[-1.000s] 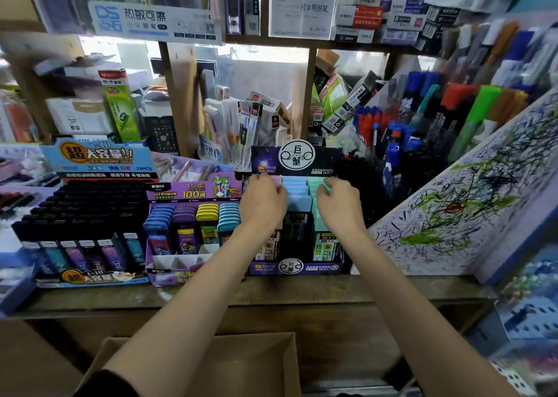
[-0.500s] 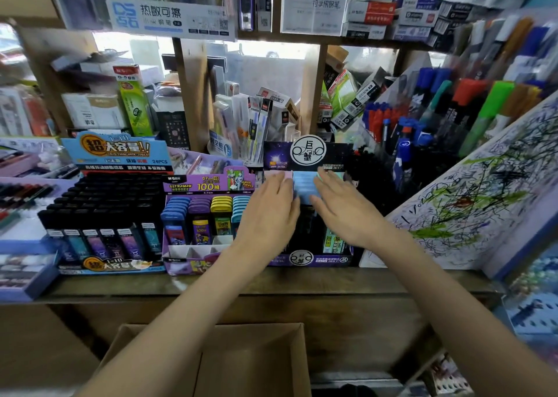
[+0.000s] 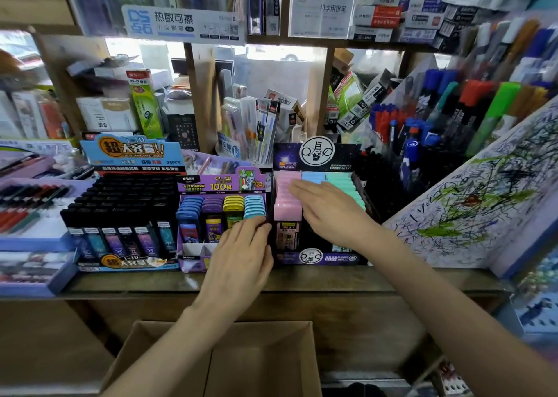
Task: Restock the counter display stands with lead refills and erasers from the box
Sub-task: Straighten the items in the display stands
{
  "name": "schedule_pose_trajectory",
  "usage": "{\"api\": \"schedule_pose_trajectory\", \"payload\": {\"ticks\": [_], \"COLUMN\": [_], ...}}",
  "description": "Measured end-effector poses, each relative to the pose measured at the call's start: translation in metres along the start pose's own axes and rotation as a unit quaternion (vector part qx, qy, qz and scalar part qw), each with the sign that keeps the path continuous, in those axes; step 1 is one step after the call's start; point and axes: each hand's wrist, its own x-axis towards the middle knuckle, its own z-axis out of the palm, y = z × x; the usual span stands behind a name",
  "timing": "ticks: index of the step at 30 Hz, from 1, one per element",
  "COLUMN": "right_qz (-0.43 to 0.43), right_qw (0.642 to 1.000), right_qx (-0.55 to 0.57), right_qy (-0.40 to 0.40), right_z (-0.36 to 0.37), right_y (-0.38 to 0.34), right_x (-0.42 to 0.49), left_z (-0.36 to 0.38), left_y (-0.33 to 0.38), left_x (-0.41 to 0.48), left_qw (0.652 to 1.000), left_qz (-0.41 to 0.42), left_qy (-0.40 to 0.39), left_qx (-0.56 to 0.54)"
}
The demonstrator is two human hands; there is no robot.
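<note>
1. Half a second on, the left hand [image 3: 241, 261] had come off the pink lead refill cases [image 3: 287, 206] and dropped to the front left corner of the dark display stand [image 3: 317, 155], while the right hand [image 3: 329, 212] stayed over the rows
2. That left hand held nothing: its fingers were straight and close together, their tips at the seam between the dark stand and the purple Ultraman lead stand [image 3: 220, 182]
3. Its partner lay flat, palm down, fingers straight across the blue lead refill cases [image 3: 314, 177] and mint lead refill cases [image 3: 344, 182], fingertips reaching the pink row, gripping none
4. All three pastel rows stood in the dark stand on the counter [image 3: 392, 279]
5. Further left stood the black lead refill stand [image 3: 126, 197]; to the right leaned a scribbled test pad [image 3: 471, 203]
6. Below the counter edge, between the forearms, sat the open cardboard box [image 3: 259, 357]
</note>
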Motion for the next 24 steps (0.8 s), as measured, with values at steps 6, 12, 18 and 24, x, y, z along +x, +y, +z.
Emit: {"api": "schedule_pose_trajectory", "payload": {"ticks": [6,12,18,24], "right_qz": [0.007,0.028,-0.002,-0.007], "right_qw": [0.999,0.993,0.995,0.994], "right_qx": [0.022,0.116,0.078,0.072], "right_qy": [-0.027,0.021,-0.068,-0.084], "right_z": [-0.001,-0.013,-0.015,-0.014], "right_y": [0.000,-0.002,-0.009,-0.003], "right_x": [0.004,0.023,0.060,0.055], "left_z": [0.000,0.002,0.001,-0.001], "left_y": [-0.004,-0.004,-0.006,-0.008], "left_x": [-0.001,-0.003,-0.002,-0.002], "left_qw": [1.000,1.000,1.000,1.000], "left_qz": [-0.008,-0.013,-0.009,-0.009], "left_qy": [-0.007,-0.003,-0.008,-0.009], "left_qx": [0.003,-0.004,-0.004,-0.008]}}
